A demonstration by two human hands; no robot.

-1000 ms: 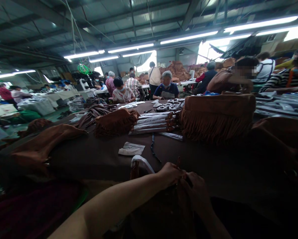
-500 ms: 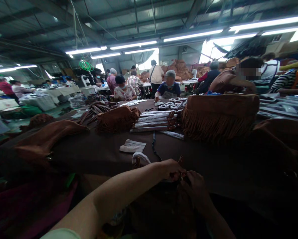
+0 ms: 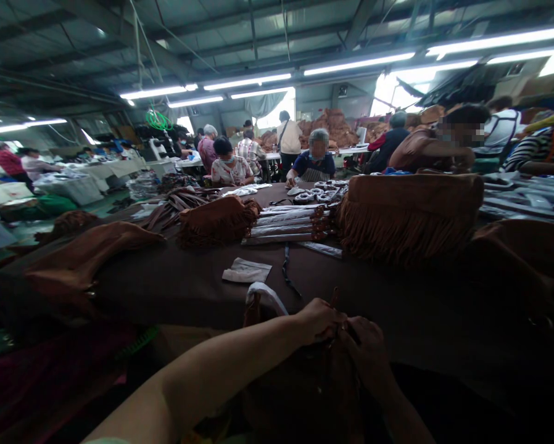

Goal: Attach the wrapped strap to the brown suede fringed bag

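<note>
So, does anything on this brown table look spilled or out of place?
Nothing looks spilled or damaged. A white packet and a dark strap lie loose on the table, apart from the tidy bundles behind.

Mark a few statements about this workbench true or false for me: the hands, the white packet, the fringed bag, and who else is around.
1. The left hand and right hand touch each other at the near edge of the table. True.
2. The white packet is held in the left hand. False: it lies on the table beyond the hands, and neither hand touches it.
3. A fringed brown bag stands on the table, to the right of the wrapped straps. True.
4. Nobody else is at this table. False: a person sits at its far end, and others are nearby.
</note>
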